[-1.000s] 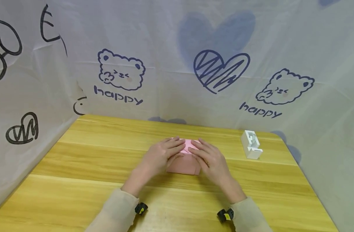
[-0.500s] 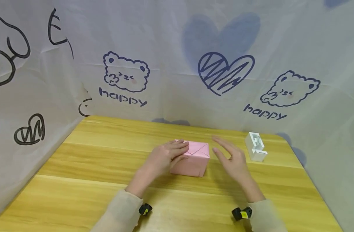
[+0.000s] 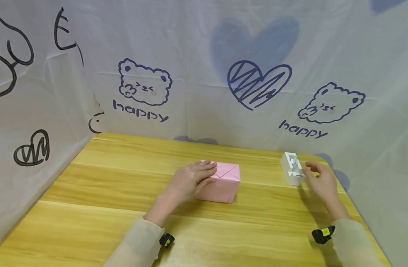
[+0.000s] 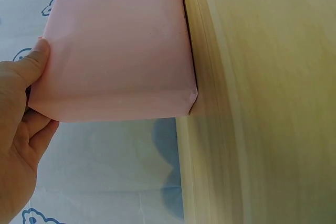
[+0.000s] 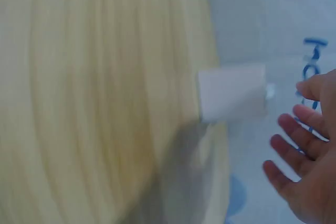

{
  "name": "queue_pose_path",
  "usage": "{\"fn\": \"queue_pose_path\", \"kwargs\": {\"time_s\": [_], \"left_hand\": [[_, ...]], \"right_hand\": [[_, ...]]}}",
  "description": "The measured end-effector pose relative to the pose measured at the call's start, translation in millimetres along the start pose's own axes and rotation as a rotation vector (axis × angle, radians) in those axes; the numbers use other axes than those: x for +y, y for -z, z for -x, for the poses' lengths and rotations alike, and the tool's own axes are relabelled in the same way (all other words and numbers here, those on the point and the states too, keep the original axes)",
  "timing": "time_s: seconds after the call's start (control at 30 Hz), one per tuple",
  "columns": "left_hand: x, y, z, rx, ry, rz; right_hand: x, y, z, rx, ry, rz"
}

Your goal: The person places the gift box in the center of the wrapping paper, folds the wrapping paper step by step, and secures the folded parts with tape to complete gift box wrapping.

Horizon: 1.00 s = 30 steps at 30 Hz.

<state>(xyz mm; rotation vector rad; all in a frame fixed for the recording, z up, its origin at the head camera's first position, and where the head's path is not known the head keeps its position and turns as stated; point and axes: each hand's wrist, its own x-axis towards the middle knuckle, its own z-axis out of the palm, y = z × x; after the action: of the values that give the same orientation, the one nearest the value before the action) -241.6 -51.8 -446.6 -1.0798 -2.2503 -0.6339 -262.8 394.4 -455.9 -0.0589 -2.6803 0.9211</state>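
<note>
A box wrapped in pink paper point(image 3: 218, 189) stands on the wooden table, with folded creases crossing its top. My left hand point(image 3: 192, 180) holds it at the upper left, fingers laid over the top and thumb against the near side. In the left wrist view the thumb point(image 4: 34, 61) shows at the edge of the smooth pink face point(image 4: 118, 51). To the right is a white tape dispenser point(image 3: 291, 170). Just right of it hovers my right hand point(image 3: 322, 181), fingers spread and loosely bent. The right wrist view shows a gap between those fingers and the blurred dispenser point(image 5: 232, 93).
The wooden table point(image 3: 117, 230) ends at a white cloth backdrop point(image 3: 197, 48) with drawn bears and hearts. Another cloth wall point(image 3: 70, 96) rises along the left. A dark camera point(image 3: 323, 234) sits at the right wrist.
My right hand has let go of the pink box and moved right to the tape dispenser. The left hand stays on the box. The head view has shifted slightly.
</note>
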Motion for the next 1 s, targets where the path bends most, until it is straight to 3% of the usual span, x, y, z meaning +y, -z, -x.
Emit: {"fn": "queue_pose_path", "kwargs": {"time_s": [0.2,0.3,0.57,1.0], "left_hand": [[-0.2,-0.5,0.9,0.012,-0.002,-0.002],[-0.4,-0.6,0.8,0.009,-0.003,-0.002],[-0.9,-1.3,0.3,0.005,-0.003,-0.002],[-2.2,-2.0,1.2,0.006,0.005,0.012]], "right_hand": [[20,2,-2.7,-0.255,-0.123,0.006],[20,1,-2.4,-0.319,-0.181,-0.038],[23,0,-5.1,-0.328,-0.253,-0.168],[19,-3,-9.6,-0.329,-0.232,-0.337]]}}
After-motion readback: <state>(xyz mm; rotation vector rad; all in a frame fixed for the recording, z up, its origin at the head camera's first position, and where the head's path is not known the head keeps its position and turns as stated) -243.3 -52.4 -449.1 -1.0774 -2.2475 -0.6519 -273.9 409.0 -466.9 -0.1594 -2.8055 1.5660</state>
